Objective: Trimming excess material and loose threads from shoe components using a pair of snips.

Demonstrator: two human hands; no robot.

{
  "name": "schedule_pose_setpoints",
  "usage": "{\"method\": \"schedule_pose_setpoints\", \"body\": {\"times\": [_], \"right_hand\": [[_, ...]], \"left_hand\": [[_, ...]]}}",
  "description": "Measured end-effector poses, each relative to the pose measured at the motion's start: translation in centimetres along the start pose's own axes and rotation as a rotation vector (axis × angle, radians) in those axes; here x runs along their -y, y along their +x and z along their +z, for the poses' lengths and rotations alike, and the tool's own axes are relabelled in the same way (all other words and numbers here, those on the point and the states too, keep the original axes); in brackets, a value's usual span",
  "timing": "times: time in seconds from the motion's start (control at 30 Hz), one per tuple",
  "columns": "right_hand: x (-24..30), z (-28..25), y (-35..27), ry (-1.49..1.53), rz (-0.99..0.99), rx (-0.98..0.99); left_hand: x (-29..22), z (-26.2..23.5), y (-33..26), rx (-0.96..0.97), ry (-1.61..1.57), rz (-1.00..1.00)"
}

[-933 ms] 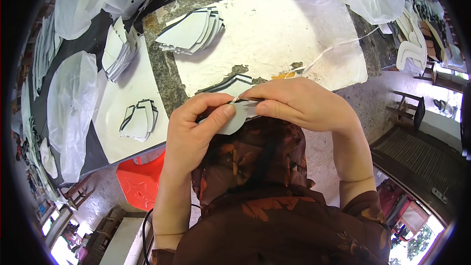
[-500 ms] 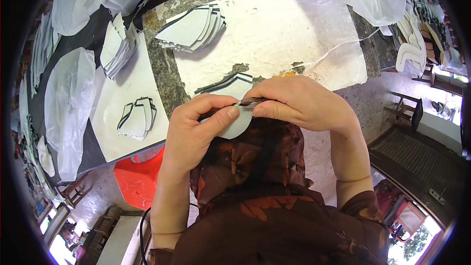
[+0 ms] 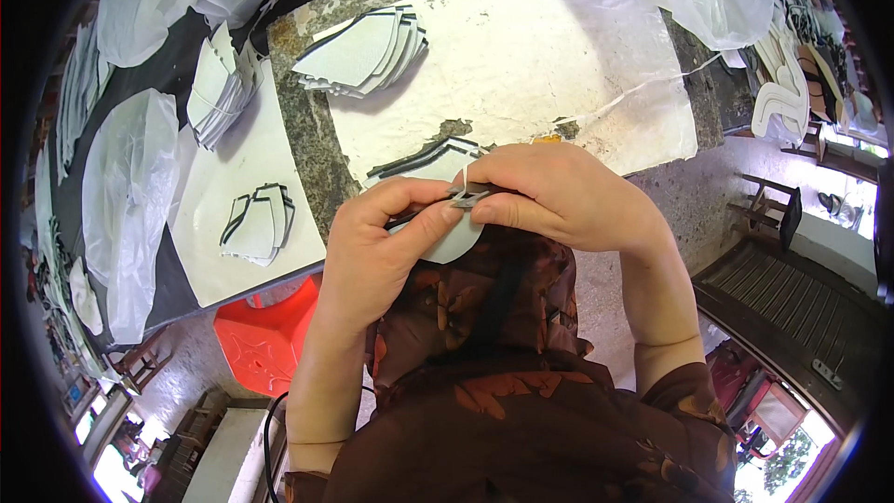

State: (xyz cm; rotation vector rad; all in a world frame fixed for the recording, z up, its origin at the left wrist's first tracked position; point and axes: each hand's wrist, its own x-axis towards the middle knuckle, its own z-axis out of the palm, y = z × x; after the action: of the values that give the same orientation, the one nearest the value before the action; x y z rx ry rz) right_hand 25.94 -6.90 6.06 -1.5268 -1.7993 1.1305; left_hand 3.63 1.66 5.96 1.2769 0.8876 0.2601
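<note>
Grey piece (image 3: 456, 240), one: between hands before bench (image 3: 633, 65), upper edge covered. Left hand (image 3: 380, 237): pinching it. Right hand (image 3: 568, 194): closed at its edge, hold obscured. Stack (image 3: 433, 166) beyond: partly hidden.

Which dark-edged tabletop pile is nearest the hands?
The pile partly hidden behind the left hand and right hand; the upper pile and lower-left pile lie farther off.
</note>
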Motion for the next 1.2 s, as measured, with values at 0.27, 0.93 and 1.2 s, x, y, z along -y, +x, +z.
{"method": "schedule_pose_setpoints", "body": {"times": [0.27, 0.93, 1.2], "right_hand": [[-0.2, 0.4, -0.3, -0.023, -0.044, -0.067], [-0.2, 0.8, -0.6, 0.021, -0.030, -0.138], [1.6, 0.3, 0.1, 0.698, 0.390, -0.091]], "left_hand": [[0.3, 0.4, 0.2, 0.033, -0.002, 0.017], [0.5, 0.7, 0.3, 0.046, -0.060, -0.011], [0.8, -0.1, 0.0, 0.091, -0.148, 0.063]]}}
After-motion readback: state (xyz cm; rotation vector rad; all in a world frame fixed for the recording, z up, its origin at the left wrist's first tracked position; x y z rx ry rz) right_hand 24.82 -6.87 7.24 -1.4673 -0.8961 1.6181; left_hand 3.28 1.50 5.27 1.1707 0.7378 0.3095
